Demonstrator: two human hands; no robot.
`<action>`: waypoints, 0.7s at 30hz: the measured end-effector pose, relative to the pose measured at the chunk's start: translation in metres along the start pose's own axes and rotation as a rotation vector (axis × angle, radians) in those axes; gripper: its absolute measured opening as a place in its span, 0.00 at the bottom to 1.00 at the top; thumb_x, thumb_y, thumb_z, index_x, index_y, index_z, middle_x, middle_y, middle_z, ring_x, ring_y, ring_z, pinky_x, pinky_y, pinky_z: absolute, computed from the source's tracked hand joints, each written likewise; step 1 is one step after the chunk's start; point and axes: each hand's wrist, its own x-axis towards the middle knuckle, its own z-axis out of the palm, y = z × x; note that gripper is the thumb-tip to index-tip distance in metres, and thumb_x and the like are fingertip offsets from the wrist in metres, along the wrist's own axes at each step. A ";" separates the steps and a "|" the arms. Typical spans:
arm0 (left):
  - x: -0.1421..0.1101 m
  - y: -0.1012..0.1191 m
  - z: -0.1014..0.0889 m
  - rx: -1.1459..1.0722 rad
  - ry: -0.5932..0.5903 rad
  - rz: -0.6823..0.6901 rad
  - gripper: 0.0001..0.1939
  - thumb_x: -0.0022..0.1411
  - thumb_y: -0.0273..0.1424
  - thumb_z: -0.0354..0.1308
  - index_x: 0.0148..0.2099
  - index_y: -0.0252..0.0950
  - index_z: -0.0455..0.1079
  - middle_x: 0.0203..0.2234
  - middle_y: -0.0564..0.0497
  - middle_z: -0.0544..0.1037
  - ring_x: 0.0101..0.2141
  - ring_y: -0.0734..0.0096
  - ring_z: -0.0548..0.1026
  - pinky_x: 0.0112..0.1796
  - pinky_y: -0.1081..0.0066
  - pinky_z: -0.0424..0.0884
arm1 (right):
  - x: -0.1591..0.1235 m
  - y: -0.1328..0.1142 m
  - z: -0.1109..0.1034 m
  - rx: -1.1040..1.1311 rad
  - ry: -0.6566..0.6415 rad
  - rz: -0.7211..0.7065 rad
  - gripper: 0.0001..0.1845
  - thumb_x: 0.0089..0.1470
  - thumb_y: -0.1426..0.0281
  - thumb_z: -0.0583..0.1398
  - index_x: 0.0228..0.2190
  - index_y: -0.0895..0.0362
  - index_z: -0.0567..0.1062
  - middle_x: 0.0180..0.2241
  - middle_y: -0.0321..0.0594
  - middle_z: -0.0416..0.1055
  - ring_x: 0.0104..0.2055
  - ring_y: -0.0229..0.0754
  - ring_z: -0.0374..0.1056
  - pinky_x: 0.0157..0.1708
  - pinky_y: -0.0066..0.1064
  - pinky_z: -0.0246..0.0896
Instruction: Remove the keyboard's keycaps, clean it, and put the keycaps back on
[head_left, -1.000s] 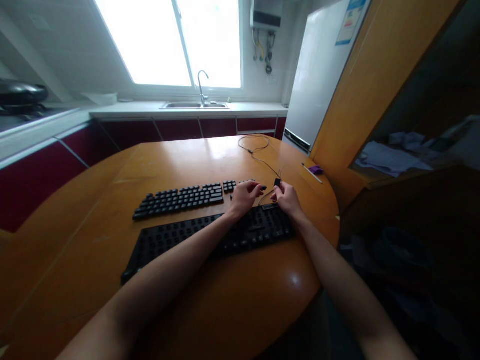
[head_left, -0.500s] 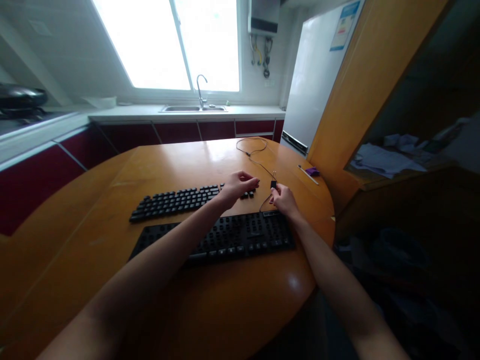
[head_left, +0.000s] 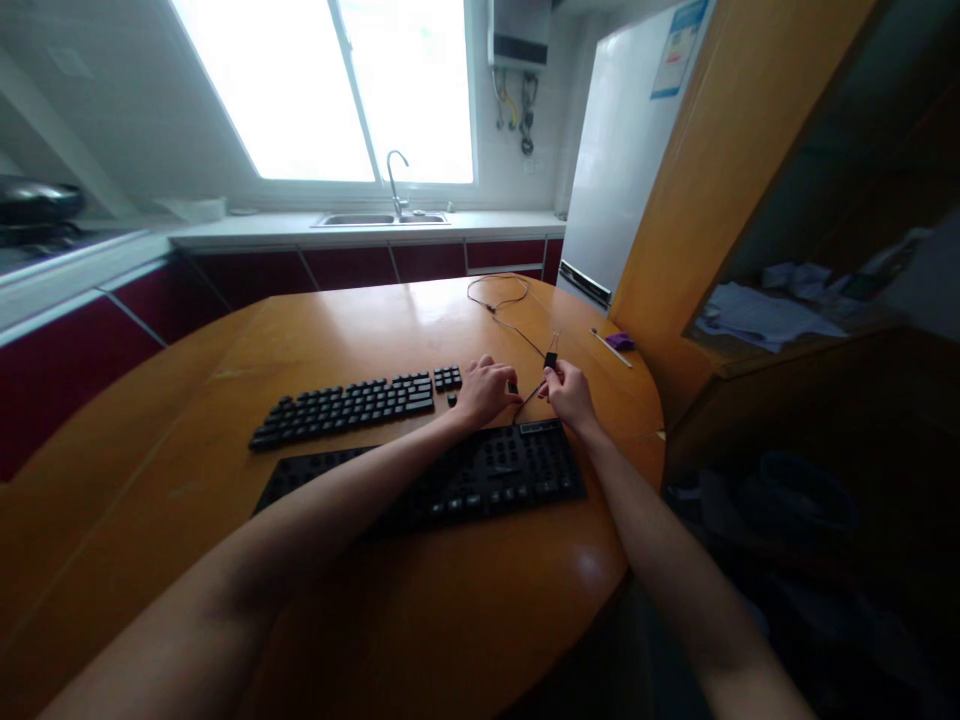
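Observation:
My right hand (head_left: 570, 392) is closed on a keycap puller (head_left: 551, 360) with a black handle, its thin wire loops pointing up and away from me. My left hand (head_left: 486, 392) is bent low over the table, with a small black keycap (head_left: 512, 388) at its fingertips. Below both hands lies a black keyboard (head_left: 525, 455), most of its keys bare, with some caps left along the near edge. My left forearm covers part of it. Behind it, loose black keycaps (head_left: 352, 405) lie in keyboard-like rows, and a small block of them (head_left: 448, 378) sits beside my left hand.
The keyboard's cable (head_left: 517, 330) runs to a loop at the far side of the wooden table (head_left: 187, 400). A white stick (head_left: 611, 347) and a purple cloth-like piece (head_left: 620, 341) lie at the right. A wooden partition (head_left: 675, 200) and a fridge (head_left: 607, 150) stand beyond.
My left hand has come down and toward me, bringing the keycap lower, and more loose keycaps show beside it. My right hand keeps the keycap puller, raised slightly. The view has shifted a little.

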 end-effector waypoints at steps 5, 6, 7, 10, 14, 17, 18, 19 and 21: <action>-0.006 0.000 0.000 0.021 -0.009 -0.045 0.11 0.54 0.40 0.72 0.36 0.40 0.80 0.35 0.48 0.83 0.45 0.53 0.70 0.48 0.58 0.61 | 0.001 0.001 -0.001 0.011 0.010 -0.010 0.11 0.61 0.63 0.54 0.28 0.53 0.67 0.20 0.36 0.73 0.22 0.42 0.72 0.26 0.30 0.64; -0.007 0.000 0.000 0.020 -0.007 -0.048 0.11 0.54 0.41 0.71 0.35 0.40 0.80 0.35 0.48 0.83 0.45 0.53 0.70 0.48 0.58 0.60 | 0.001 0.002 0.000 0.009 0.010 -0.010 0.11 0.61 0.62 0.54 0.28 0.53 0.67 0.20 0.36 0.73 0.23 0.42 0.72 0.27 0.29 0.64; -0.007 -0.001 -0.001 0.018 -0.006 -0.046 0.11 0.54 0.41 0.71 0.35 0.40 0.80 0.35 0.48 0.83 0.45 0.53 0.70 0.48 0.57 0.60 | 0.001 0.002 0.000 0.008 0.011 -0.009 0.12 0.61 0.62 0.54 0.28 0.53 0.67 0.20 0.36 0.73 0.23 0.42 0.72 0.27 0.29 0.64; -0.010 -0.002 -0.002 0.012 -0.016 -0.021 0.11 0.55 0.41 0.70 0.37 0.40 0.81 0.35 0.47 0.83 0.45 0.52 0.69 0.48 0.57 0.60 | 0.001 0.002 0.000 0.006 0.012 -0.008 0.12 0.61 0.61 0.55 0.28 0.53 0.67 0.20 0.36 0.73 0.23 0.42 0.72 0.27 0.29 0.64; -0.013 -0.005 -0.002 0.015 -0.018 0.023 0.08 0.59 0.38 0.67 0.38 0.41 0.82 0.37 0.48 0.83 0.45 0.54 0.69 0.49 0.57 0.60 | 0.000 0.000 -0.001 0.023 0.005 -0.006 0.12 0.61 0.61 0.55 0.29 0.54 0.68 0.20 0.36 0.73 0.22 0.41 0.71 0.27 0.29 0.64; -0.014 -0.006 -0.002 0.030 -0.016 0.022 0.06 0.60 0.36 0.66 0.37 0.41 0.82 0.38 0.48 0.82 0.44 0.55 0.69 0.49 0.57 0.60 | 0.000 0.000 -0.001 0.027 0.003 -0.012 0.12 0.61 0.61 0.55 0.28 0.54 0.68 0.20 0.36 0.73 0.22 0.41 0.71 0.27 0.29 0.63; -0.013 -0.006 -0.002 0.038 -0.010 0.016 0.06 0.59 0.37 0.66 0.37 0.41 0.82 0.39 0.48 0.82 0.45 0.55 0.68 0.48 0.57 0.61 | 0.000 0.000 -0.001 0.028 0.002 -0.012 0.13 0.61 0.61 0.55 0.28 0.54 0.68 0.20 0.36 0.73 0.22 0.41 0.71 0.27 0.29 0.64; -0.013 -0.006 -0.003 0.049 -0.001 0.010 0.07 0.59 0.37 0.67 0.36 0.40 0.82 0.39 0.47 0.81 0.45 0.54 0.68 0.48 0.57 0.61 | 0.000 0.001 -0.001 0.029 0.001 -0.012 0.13 0.61 0.61 0.55 0.28 0.54 0.68 0.20 0.36 0.73 0.22 0.41 0.71 0.27 0.29 0.64; -0.011 -0.005 -0.003 0.069 0.017 -0.005 0.07 0.58 0.38 0.68 0.36 0.40 0.82 0.41 0.46 0.80 0.47 0.53 0.67 0.48 0.57 0.62 | 0.000 0.002 -0.001 0.029 -0.003 -0.013 0.12 0.60 0.61 0.55 0.28 0.54 0.68 0.20 0.36 0.73 0.23 0.41 0.71 0.28 0.29 0.64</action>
